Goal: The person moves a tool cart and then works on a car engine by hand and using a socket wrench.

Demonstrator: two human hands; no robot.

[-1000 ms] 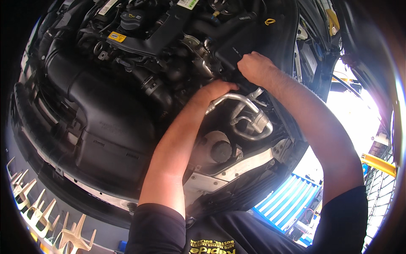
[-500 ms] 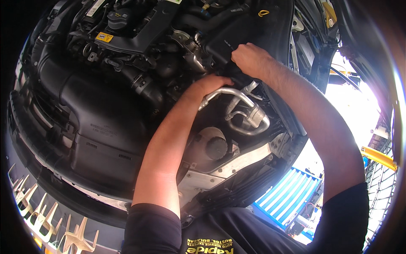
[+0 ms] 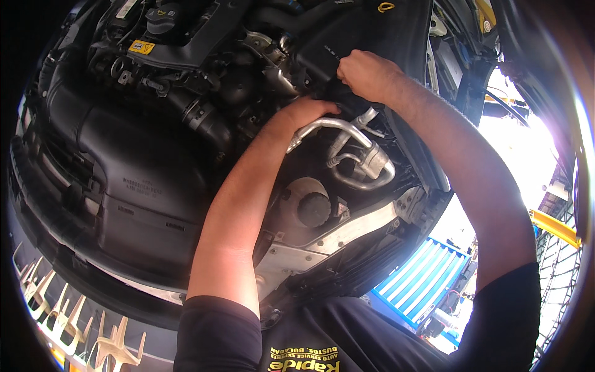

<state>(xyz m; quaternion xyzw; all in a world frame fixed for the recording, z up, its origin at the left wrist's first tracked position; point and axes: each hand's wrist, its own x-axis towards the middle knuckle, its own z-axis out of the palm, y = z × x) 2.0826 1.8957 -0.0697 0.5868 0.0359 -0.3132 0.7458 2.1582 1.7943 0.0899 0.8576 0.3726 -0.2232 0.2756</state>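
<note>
My right hand (image 3: 367,73) is closed in a fist against the edge of a black plastic box (image 3: 319,49) in the car's engine bay. Whatever its fingers grip is hidden behind the knuckles. Lower and to the left, my left hand (image 3: 310,111) reaches into the gap below the box; most of its fingers are out of sight. Bent silver metal pipes (image 3: 367,158) run just beneath the left hand and wrist. Closer to me sits a round black cap (image 3: 314,209) on a pale reservoir.
A wide black air duct (image 3: 142,180) fills the left side. The engine cover (image 3: 186,46) with an oil filler cap (image 3: 161,17) lies beyond it. A metal brace (image 3: 347,239) crosses near the front. Outside the car are a blue slatted panel (image 3: 421,279) and pale upturned chairs (image 3: 114,344).
The view has shifted slightly, so the engine parts sit a little farther left and up. Both hands remain at about the same spots by the black box.
</note>
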